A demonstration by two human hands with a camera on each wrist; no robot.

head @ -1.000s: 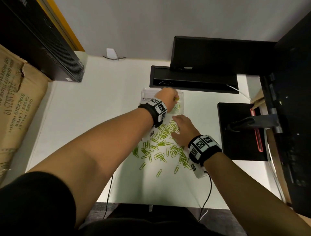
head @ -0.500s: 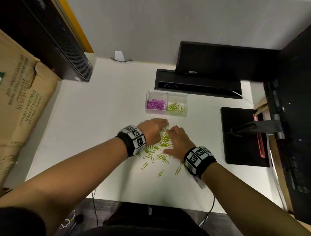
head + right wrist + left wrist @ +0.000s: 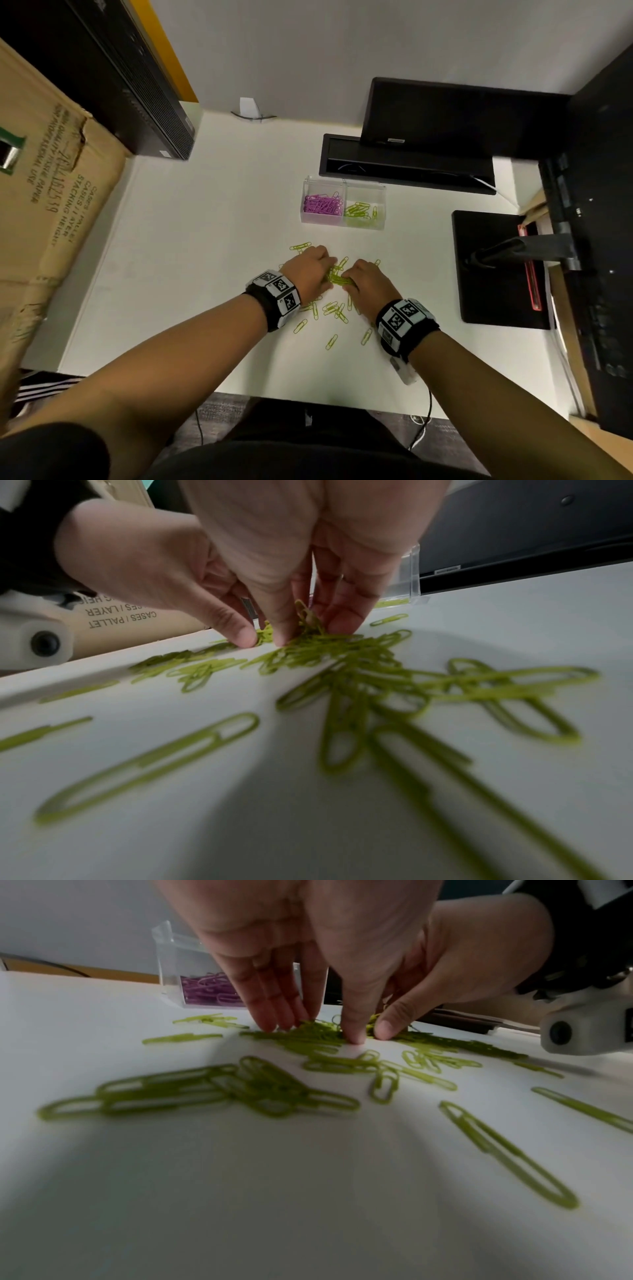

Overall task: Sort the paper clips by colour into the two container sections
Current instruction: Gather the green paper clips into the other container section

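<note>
A clear two-section container (image 3: 344, 224) stands on the white desk, with purple clips (image 3: 322, 205) in its left section and green clips (image 3: 361, 210) in its right. Below it, loose green paper clips (image 3: 337, 277) lie in a heap. My left hand (image 3: 320, 270) and right hand (image 3: 352, 278) meet over the heap, thumbs almost touching. In the left wrist view the left hand (image 3: 313, 1031) has its fingertips and thumb down around a bunch of green clips (image 3: 322, 1037). In the right wrist view the right hand (image 3: 301, 631) pinches green clips (image 3: 306, 615) that stick up between thumb and fingers.
More green clips (image 3: 331, 341) lie scattered towards the desk's front edge. A black monitor base (image 3: 404, 168) sits behind the container, and a black stand (image 3: 496, 270) at the right. A cardboard box (image 3: 51, 212) and a black case (image 3: 137, 85) are at the left.
One second ago my left hand was over the container; it has come back to the heap. Both hands have since drawn together around the green clips.
</note>
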